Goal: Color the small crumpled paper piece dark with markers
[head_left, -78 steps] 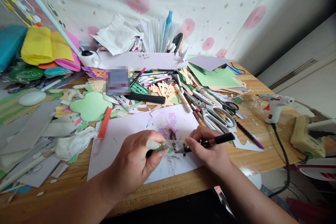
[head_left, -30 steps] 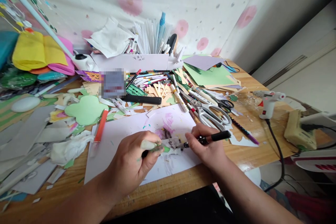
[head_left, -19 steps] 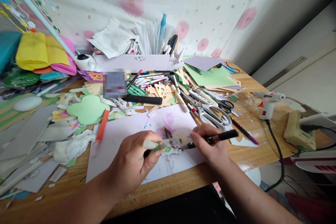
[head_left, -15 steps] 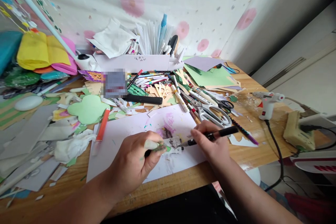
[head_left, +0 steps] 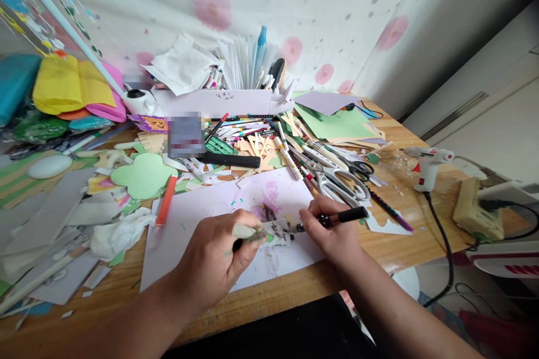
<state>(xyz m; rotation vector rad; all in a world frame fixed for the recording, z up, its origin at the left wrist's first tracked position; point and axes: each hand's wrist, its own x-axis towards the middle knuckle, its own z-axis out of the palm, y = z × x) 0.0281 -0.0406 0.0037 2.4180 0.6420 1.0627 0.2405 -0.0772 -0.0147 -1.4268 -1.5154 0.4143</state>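
Observation:
My left hand [head_left: 214, 261] is closed around a small paper cutout [head_left: 275, 231] with green and dark marks, pinching it down on a white sheet [head_left: 202, 216] smeared with purple ink. A pale rounded piece [head_left: 243, 230] sticks out by the thumb. My right hand [head_left: 330, 235] grips a black marker [head_left: 337, 217]. The marker's tip touches the cutout's right edge and its capped end points right.
White-handled scissors [head_left: 337, 182] lie just behind my right hand. A glue gun [head_left: 427, 165] with a black cord stands at the right. An orange marker [head_left: 166, 202], a green paper shape [head_left: 143, 175], a white pen box [head_left: 223, 102] and heaps of paper scraps crowd the wooden table [head_left: 421, 238].
The marker tip has stroked back and forth over the cutout, pulling slightly right and returning to it. My left hand has kept its hold in the same place.

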